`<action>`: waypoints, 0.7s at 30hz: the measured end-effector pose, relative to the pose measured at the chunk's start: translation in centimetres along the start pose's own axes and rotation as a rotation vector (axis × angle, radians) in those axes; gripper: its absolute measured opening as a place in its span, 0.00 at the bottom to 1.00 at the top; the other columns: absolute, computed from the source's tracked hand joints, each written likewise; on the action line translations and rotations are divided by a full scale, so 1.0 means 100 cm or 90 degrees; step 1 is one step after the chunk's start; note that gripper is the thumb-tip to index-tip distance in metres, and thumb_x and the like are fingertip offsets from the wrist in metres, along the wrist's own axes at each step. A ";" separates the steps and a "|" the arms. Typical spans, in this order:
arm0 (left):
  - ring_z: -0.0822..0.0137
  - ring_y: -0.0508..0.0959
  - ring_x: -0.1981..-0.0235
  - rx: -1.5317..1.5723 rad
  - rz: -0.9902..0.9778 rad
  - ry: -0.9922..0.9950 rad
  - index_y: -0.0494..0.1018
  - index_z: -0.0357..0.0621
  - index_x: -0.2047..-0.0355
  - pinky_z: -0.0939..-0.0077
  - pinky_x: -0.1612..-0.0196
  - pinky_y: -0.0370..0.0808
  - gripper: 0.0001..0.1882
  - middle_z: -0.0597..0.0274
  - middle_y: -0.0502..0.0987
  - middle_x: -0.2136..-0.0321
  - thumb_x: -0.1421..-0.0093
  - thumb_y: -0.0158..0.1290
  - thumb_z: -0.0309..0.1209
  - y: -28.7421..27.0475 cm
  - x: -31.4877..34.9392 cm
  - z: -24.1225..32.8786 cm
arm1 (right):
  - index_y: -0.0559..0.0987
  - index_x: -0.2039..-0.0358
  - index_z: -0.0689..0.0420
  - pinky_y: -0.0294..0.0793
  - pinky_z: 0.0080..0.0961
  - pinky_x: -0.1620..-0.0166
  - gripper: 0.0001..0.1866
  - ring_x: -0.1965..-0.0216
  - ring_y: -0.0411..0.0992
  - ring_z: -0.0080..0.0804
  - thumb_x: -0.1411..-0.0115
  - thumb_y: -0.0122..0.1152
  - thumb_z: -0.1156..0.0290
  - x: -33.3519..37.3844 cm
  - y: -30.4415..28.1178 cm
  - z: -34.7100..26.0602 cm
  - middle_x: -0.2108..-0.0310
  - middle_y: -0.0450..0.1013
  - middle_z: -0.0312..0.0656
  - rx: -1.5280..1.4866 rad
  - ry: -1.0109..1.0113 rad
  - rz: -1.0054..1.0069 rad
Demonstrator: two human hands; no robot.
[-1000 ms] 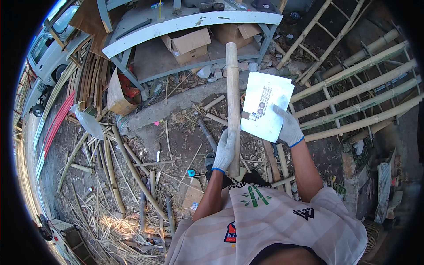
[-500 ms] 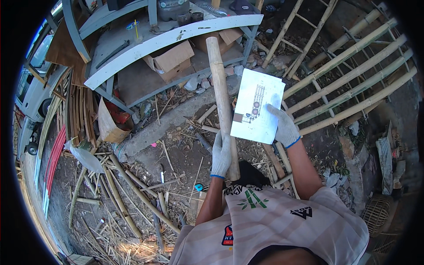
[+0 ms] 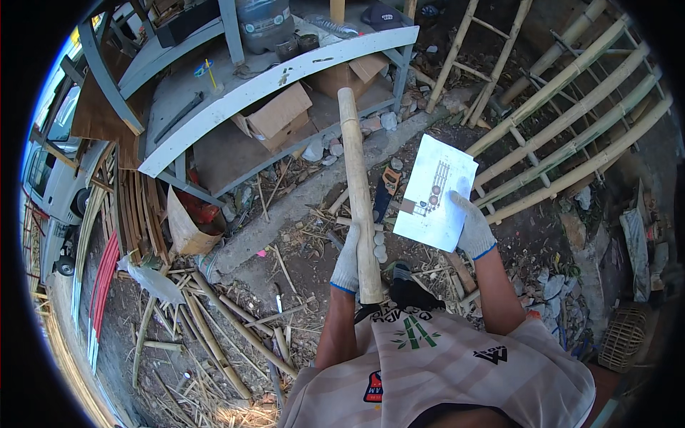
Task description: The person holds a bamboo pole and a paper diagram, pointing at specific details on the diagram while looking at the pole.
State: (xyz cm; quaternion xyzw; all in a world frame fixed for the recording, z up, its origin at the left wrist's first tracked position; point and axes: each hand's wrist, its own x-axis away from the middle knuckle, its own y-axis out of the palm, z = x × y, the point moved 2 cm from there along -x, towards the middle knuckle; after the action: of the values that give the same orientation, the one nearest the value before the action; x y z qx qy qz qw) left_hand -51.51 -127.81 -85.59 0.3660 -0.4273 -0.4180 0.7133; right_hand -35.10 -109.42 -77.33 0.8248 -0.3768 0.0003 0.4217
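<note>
My left hand [image 3: 347, 261], in a white knit glove with a blue cuff, is closed round the lower part of a thick bamboo pole [image 3: 354, 157]. The pole stands nearly upright in the picture, leaning slightly left at its far end. In my right hand [image 3: 472, 227], gloved the same way, is a white paper sheet [image 3: 430, 171] with a printed drawing. My fingers lie over its right side, and the thumb side of the grip is hidden beneath it. On the ground between pole and paper lies a handsaw [image 3: 387, 191] with an orange and black handle.
Ahead stands a grey workbench [image 3: 300, 68] with cardboard boxes [image 3: 275, 118] below. A bamboo frame [image 3: 571, 121] lies at the right, near a bamboo ladder [image 3: 479, 68]. Cut bamboo poles [image 3: 214, 342] and shavings cover the ground at left. A wicker basket [image 3: 622, 339] sits far right.
The paper has moved right and down with my right hand, and the pole has come slightly nearer. The handsaw now shows between them. My view has also shifted.
</note>
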 end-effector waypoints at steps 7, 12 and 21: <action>0.70 0.70 0.77 0.122 -0.084 -0.106 0.64 0.42 0.45 0.73 0.76 0.71 0.30 0.61 0.70 0.72 0.33 0.47 0.55 0.006 -0.010 -0.020 | 0.65 0.40 0.63 0.74 0.39 0.45 0.29 0.48 0.73 0.39 0.38 0.62 0.67 0.008 -0.030 0.002 0.48 0.72 0.47 0.028 -0.003 0.103; 0.71 0.73 0.76 -0.115 0.026 -0.133 0.66 0.41 0.52 0.78 0.75 0.74 0.27 0.61 0.72 0.72 0.32 0.45 0.54 0.008 -0.021 -0.036 | 0.68 0.42 0.63 0.76 0.38 0.48 0.27 0.51 0.75 0.39 0.38 0.63 0.68 0.023 -0.044 0.006 0.50 0.74 0.45 0.035 -0.046 0.162; 0.69 0.76 0.77 -0.369 -0.012 -0.100 0.68 0.38 0.54 0.75 0.77 0.76 0.21 0.60 0.75 0.72 0.33 0.48 0.46 0.026 -0.054 -0.024 | 0.60 0.35 0.54 0.64 0.45 0.37 0.33 0.39 0.64 0.41 0.40 0.61 0.73 0.013 -0.031 -0.012 0.42 0.66 0.43 -0.115 -0.267 0.131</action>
State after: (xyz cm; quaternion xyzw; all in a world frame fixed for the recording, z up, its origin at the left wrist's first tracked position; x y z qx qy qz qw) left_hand -50.10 -121.56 -85.86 0.1179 -0.3405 -0.5562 0.7489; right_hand -31.91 -108.28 -78.31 0.7231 -0.5366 -0.1614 0.4039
